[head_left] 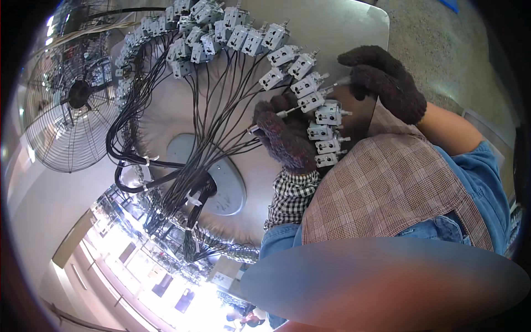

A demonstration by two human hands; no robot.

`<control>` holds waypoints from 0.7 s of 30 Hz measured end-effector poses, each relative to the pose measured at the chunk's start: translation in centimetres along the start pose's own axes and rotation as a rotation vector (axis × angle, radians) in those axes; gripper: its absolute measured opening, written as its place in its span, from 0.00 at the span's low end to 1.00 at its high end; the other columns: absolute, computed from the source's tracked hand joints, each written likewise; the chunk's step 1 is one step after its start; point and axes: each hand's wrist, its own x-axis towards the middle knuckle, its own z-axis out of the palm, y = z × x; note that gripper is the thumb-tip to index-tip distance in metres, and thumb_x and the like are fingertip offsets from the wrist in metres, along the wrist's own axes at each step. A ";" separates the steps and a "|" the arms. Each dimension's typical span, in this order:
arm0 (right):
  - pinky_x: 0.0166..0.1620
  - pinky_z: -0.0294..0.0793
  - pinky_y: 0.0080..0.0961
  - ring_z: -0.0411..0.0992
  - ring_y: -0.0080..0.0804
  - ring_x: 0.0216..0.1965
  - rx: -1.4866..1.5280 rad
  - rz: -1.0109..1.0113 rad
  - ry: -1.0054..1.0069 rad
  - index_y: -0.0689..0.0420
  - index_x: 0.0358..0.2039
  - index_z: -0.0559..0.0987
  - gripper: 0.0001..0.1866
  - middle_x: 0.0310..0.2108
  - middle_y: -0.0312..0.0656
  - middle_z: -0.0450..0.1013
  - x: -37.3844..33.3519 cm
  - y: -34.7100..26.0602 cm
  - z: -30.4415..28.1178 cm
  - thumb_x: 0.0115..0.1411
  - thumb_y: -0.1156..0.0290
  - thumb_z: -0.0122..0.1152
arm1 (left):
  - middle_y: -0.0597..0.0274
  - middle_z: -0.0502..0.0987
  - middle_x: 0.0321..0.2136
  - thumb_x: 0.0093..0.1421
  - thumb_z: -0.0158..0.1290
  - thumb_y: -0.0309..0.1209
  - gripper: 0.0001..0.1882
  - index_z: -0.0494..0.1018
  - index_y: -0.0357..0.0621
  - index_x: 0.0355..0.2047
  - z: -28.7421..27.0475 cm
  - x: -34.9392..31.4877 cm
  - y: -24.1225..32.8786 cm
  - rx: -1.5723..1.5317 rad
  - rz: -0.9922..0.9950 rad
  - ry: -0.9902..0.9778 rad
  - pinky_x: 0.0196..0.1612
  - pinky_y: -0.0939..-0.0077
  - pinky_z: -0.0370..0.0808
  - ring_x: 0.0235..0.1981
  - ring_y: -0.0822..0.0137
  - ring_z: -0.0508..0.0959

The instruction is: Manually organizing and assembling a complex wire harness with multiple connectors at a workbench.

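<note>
My left hand (283, 138), in a dark knitted glove, is closed beside a curved row of light grey boxy fittings (311, 101). A small metal end (254, 129) and a short pale rod (287, 112) stick out at its fingers; the rest of what it grips is hidden. To the right, my right hand (387, 83) wears the same kind of glove. Its upper finger reaches outward while the lower fingers bend around the end of a thin pale shaft (343, 81), which points at the fittings. Black wires (221, 116) fan out from the fittings.
The wires gather into a tied bundle (191, 188) over a grey oval plate (235, 185) on the metal table (343, 27). More grey fittings (204, 47) line the far side. A wire-caged fan (72, 122) stands at the left. Speckled floor (437, 55) lies beyond the table's right edge.
</note>
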 end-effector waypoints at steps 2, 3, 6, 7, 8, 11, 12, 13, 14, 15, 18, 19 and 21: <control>0.35 0.72 0.19 0.69 0.20 0.32 -0.005 0.024 -0.001 0.58 0.48 0.74 0.15 0.29 0.36 0.72 -0.7 0.3 0.0 0.62 0.68 0.53 | 0.66 0.64 0.30 0.63 0.48 0.39 0.12 0.61 0.45 0.35 -2.3 0.7 -0.2 -0.128 -0.013 -0.260 0.42 0.65 0.75 0.35 0.67 0.68; 0.35 0.71 0.19 0.69 0.20 0.32 -0.009 0.044 0.000 0.58 0.48 0.74 0.15 0.29 0.36 0.72 -1.2 0.3 -0.1 0.62 0.68 0.53 | 0.63 0.68 0.33 0.62 0.48 0.41 0.15 0.63 0.44 0.40 -2.9 1.0 -0.4 -0.258 -0.024 -0.523 0.40 0.61 0.77 0.39 0.63 0.72; 0.37 0.71 0.20 0.70 0.21 0.32 -0.139 0.051 0.037 0.57 0.47 0.74 0.14 0.30 0.36 0.72 -2.2 1.0 -0.2 0.62 0.68 0.54 | 0.65 0.63 0.27 0.62 0.49 0.43 0.15 0.60 0.45 0.32 0.4 -1.6 0.9 0.024 -0.073 -0.018 0.35 0.67 0.73 0.31 0.66 0.67; 0.37 0.71 0.20 0.70 0.21 0.32 -0.139 0.057 0.039 0.57 0.47 0.74 0.14 0.30 0.36 0.72 -2.4 1.1 -0.2 0.62 0.68 0.54 | 0.64 0.63 0.27 0.62 0.48 0.43 0.16 0.59 0.45 0.31 0.4 -1.7 1.0 0.022 -0.070 -0.017 0.35 0.67 0.73 0.31 0.66 0.67; 0.37 0.72 0.21 0.70 0.22 0.32 -0.194 0.022 0.017 0.57 0.48 0.74 0.14 0.31 0.37 0.73 -2.6 1.1 -0.1 0.62 0.68 0.54 | 0.64 0.63 0.27 0.62 0.48 0.43 0.16 0.59 0.45 0.31 -0.4 -1.6 1.0 0.023 -0.074 -0.013 0.35 0.67 0.73 0.31 0.66 0.67; 0.37 0.73 0.22 0.71 0.24 0.34 -0.338 -0.203 -0.034 0.56 0.48 0.74 0.15 0.36 0.40 0.73 -2.6 1.9 0.2 0.62 0.68 0.53 | 0.60 0.71 0.33 0.64 0.48 0.39 0.12 0.66 0.43 0.37 -2.2 -1.5 1.0 -0.106 -0.079 -0.327 0.42 0.62 0.75 0.41 0.61 0.72; 0.38 0.74 0.23 0.72 0.24 0.35 -0.427 -0.392 -0.052 0.56 0.49 0.73 0.15 0.38 0.41 0.73 -2.7 2.3 0.3 0.62 0.69 0.53 | 0.60 0.70 0.33 0.64 0.48 0.39 0.12 0.66 0.43 0.36 -1.5 -2.2 1.2 -0.062 -0.087 -0.169 0.43 0.62 0.75 0.41 0.61 0.72; 0.38 0.74 0.23 0.72 0.24 0.35 -0.430 -0.390 -0.051 0.56 0.49 0.73 0.15 0.38 0.41 0.73 -2.5 2.6 0.1 0.62 0.69 0.53 | 0.61 0.70 0.33 0.63 0.49 0.39 0.12 0.66 0.43 0.36 -1.1 -2.5 1.3 -0.019 -0.095 -0.011 0.44 0.62 0.74 0.40 0.61 0.72; 0.38 0.75 0.24 0.73 0.27 0.37 -0.606 -0.592 -0.090 0.57 0.49 0.72 0.15 0.41 0.44 0.72 -2.1 2.9 -0.3 0.62 0.68 0.52 | 0.61 0.70 0.33 0.63 0.49 0.39 0.12 0.66 0.43 0.36 -1.4 -2.4 1.1 -0.021 -0.097 -0.012 0.44 0.62 0.74 0.40 0.61 0.72; 0.39 0.76 0.26 0.73 0.30 0.39 -0.782 -0.796 -0.131 0.57 0.50 0.71 0.16 0.44 0.46 0.71 -1.8 3.1 -0.6 0.62 0.67 0.52 | 0.60 0.70 0.34 0.63 0.49 0.38 0.12 0.66 0.43 0.37 -1.9 -2.2 1.0 -0.041 -0.086 -0.049 0.44 0.63 0.74 0.40 0.61 0.71; 0.38 0.78 0.29 0.74 0.36 0.41 -0.680 -0.771 -0.180 0.58 0.50 0.69 0.17 0.47 0.51 0.69 -1.9 3.4 -0.9 0.63 0.66 0.52 | 0.60 0.71 0.35 0.63 0.50 0.37 0.11 0.67 0.43 0.38 -1.9 -2.2 1.3 -0.078 -0.082 -0.114 0.44 0.64 0.73 0.39 0.62 0.71; 0.38 0.78 0.29 0.74 0.36 0.41 -0.685 -0.771 -0.180 0.58 0.50 0.69 0.17 0.47 0.51 0.69 -2.1 3.2 -0.9 0.63 0.66 0.52 | 0.60 0.71 0.36 0.63 0.50 0.37 0.11 0.67 0.43 0.39 -1.8 -2.3 1.4 -0.090 -0.088 -0.140 0.45 0.64 0.73 0.40 0.63 0.71; 0.38 0.79 0.30 0.74 0.40 0.41 -0.401 -0.296 -0.136 0.59 0.49 0.68 0.17 0.51 0.53 0.66 -2.8 2.8 -0.5 0.62 0.64 0.52 | 0.60 0.71 0.35 0.63 0.50 0.37 0.11 0.67 0.43 0.38 -2.0 -2.5 1.6 -0.078 -0.101 -0.134 0.47 0.63 0.73 0.40 0.63 0.71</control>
